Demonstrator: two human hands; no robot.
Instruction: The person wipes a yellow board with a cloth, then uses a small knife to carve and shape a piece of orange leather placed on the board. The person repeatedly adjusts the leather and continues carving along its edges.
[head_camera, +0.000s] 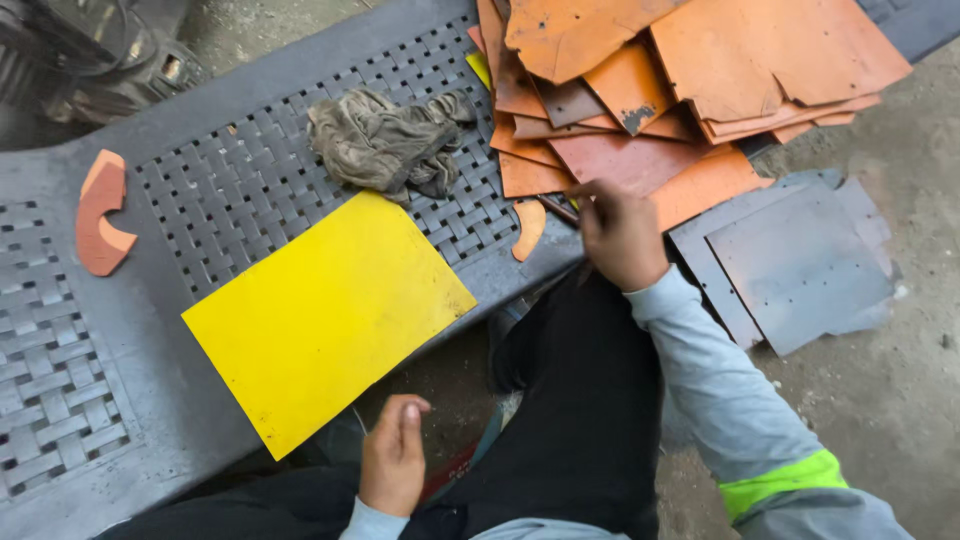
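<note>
Beside orange sheets — right hand; left hand below yellow sheet

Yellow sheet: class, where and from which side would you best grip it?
Grip the yellow sheet at its near corner, coming from below beside the left hand. It lies flat on the bench, but that corner overhangs the edge, so fingers could pinch it.

1. Bare lattice on the grey worktop lay open between the curved orange offcut and the yellow sheet.
2. A crumpled rag and the stacked orange sheets crowded the far right.
3. Grey sheets covered the floor beside the right hand.
</note>
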